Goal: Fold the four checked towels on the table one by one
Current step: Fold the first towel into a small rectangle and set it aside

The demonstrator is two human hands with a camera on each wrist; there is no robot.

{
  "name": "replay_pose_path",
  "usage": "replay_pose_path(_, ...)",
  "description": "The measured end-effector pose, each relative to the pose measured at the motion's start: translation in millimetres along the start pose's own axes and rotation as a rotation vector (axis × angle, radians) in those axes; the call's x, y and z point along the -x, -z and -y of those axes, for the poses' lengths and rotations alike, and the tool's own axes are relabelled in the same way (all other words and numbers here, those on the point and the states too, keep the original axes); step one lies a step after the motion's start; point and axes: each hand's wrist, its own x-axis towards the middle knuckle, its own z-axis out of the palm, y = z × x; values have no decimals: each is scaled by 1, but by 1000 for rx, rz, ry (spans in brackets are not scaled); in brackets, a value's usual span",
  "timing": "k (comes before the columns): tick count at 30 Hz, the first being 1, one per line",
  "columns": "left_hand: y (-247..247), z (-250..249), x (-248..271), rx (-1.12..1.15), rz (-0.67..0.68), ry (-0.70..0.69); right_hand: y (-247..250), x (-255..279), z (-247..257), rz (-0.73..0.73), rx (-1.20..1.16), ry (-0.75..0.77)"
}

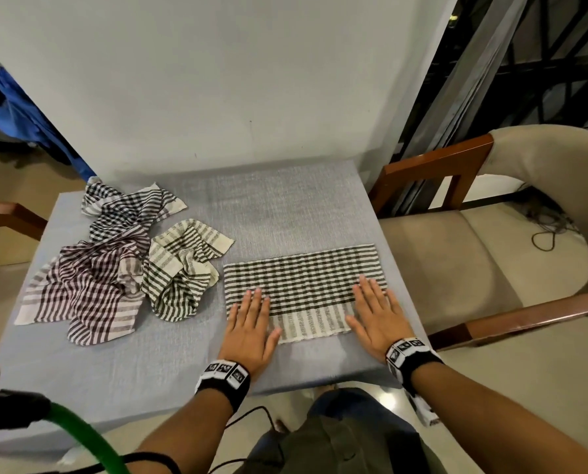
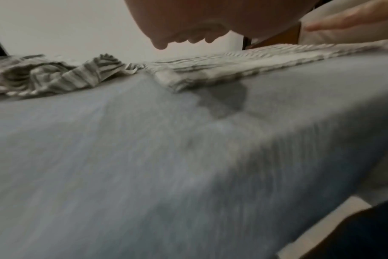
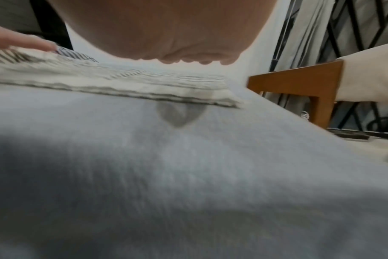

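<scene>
A dark-green and cream checked towel point(image 1: 306, 285) lies folded into a flat rectangle on the grey-clothed table point(image 1: 285, 206), near its front right. My left hand point(image 1: 249, 323) lies flat with straight fingers on the towel's front left corner. My right hand point(image 1: 376, 313) lies flat on its front right corner. The same folded towel point(image 2: 233, 68) shows edge-on under my left hand point(image 2: 188, 26), and the towel point(image 3: 122, 82) shows under my right hand point(image 3: 177, 35). Three crumpled checked towels lie at the left: a black one point(image 1: 125, 210), a maroon one point(image 1: 87, 285) and an olive one point(image 1: 179, 268).
A beige upholstered chair with a wooden frame point(image 1: 490, 241) stands right of the table. A white wall point(image 1: 217, 80) rises behind the table. A green hose point(image 1: 87, 439) and black cables run at the lower left. A wooden chair arm point(image 1: 8, 213) juts in at the left.
</scene>
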Motion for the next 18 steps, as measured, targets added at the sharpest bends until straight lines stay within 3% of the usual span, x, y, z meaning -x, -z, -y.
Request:
replay_pose_path(5,-2,-31,-51,-6,46,59,-8,-34,23,99,-62,-13)
replay_pose_path(8,-17,-10,-37,-1,47,212,-14,-33,-3,121,-41,-27)
replay_pose_path(14,-5,16,-26,-44,1,257,8,-38,-34,70,47,-4)
replay_pose_path(16,1,9,-51,8,-12,225,22,-60,-18,50,9,88)
replay_pose_path(18,6,-8,-82,24,13,103,33,-85,7,38,-27,186)
